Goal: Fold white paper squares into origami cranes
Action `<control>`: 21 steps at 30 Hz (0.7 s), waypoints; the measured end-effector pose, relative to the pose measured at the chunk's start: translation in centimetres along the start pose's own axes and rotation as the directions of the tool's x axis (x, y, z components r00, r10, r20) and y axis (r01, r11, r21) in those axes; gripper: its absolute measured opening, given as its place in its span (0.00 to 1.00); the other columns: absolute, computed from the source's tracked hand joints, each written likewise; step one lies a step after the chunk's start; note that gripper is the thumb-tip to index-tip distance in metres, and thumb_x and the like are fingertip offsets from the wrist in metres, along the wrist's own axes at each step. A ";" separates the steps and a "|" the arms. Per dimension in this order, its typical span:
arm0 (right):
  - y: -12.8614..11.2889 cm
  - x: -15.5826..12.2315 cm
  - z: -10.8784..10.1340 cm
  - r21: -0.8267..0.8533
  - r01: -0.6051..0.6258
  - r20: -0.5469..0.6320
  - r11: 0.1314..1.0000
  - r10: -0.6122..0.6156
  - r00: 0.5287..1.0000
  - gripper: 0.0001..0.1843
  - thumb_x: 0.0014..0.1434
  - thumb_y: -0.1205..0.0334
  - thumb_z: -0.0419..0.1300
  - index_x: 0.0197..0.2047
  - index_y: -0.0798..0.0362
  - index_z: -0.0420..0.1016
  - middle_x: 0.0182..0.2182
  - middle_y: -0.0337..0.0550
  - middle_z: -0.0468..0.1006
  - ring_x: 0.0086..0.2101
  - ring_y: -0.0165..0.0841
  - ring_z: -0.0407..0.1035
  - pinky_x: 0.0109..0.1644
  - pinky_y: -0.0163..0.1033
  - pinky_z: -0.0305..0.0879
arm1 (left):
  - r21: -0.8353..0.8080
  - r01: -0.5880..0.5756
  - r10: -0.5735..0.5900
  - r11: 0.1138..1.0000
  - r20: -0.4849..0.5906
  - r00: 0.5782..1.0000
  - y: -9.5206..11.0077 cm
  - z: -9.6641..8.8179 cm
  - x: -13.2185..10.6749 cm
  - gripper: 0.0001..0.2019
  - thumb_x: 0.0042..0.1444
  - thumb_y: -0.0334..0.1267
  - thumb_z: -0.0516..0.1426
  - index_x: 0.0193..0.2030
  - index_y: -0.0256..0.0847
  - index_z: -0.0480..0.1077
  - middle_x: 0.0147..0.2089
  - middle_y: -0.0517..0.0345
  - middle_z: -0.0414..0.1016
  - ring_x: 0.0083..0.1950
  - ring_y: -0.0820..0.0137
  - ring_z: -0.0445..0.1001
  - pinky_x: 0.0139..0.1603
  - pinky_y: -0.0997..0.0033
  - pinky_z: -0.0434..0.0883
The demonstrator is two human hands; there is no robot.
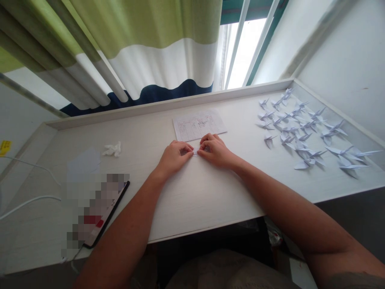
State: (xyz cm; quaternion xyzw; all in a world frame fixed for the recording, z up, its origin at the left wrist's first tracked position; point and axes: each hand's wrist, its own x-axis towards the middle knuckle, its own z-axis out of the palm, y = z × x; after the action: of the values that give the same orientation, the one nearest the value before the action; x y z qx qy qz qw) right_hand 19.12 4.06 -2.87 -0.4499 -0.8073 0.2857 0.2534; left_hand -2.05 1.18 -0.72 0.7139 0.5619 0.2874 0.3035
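Observation:
Between my fingertips, low over the white desk, is a small piece of folded white paper (195,151); most of it is covered by the fingers. My left hand (177,155) pinches its left side with thumb and forefinger. On the right side, my right hand (215,150) grips it the same way, fingers curled. Just beyond both hands lies a printed sheet with a table of rows (192,126). Many folded white paper cranes (287,139) stand in a spread group on the desk to the right.
At left on the desk (192,200) lie a crumpled tissue (112,149), pale paper sheets (84,163) and a partly blurred dark-edged tablet or phone (104,216). White cables (33,199) cross the far left. A raised rim (168,102) borders the back, below a striped curtain (168,44).

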 end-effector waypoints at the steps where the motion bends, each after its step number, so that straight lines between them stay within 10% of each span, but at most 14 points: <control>1: 0.0 0.0 0.1 -0.004 -0.003 -0.003 1.000 0.003 1.000 0.09 0.65 0.60 0.64 0.31 0.49 0.78 0.48 0.49 0.78 0.52 0.48 0.67 0.61 0.56 0.65 | 0.003 0.010 -0.010 1.000 -0.007 1.000 0.0 0.1 0.0 0.05 0.59 0.35 0.64 0.32 0.45 0.80 0.47 0.54 0.86 0.54 0.57 0.78 0.59 0.55 0.76; 21: -0.2 0.2 1.0 0.086 -0.086 -0.104 0.993 0.095 0.990 0.06 0.57 0.68 0.67 0.29 0.50 0.76 0.45 0.48 0.77 0.52 0.46 0.68 0.61 0.51 0.67 | -0.070 0.066 -0.071 0.995 -0.079 0.994 -0.2 1.2 -0.1 0.06 0.59 0.33 0.63 0.31 0.43 0.79 0.46 0.52 0.87 0.50 0.60 0.82 0.58 0.56 0.76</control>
State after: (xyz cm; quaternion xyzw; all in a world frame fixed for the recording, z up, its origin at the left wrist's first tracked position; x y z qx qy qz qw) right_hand 18.27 3.94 -3.44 -0.4901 -0.7589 0.3049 0.3015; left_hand -1.33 0.98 -1.68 0.6713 0.5880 0.3244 0.3138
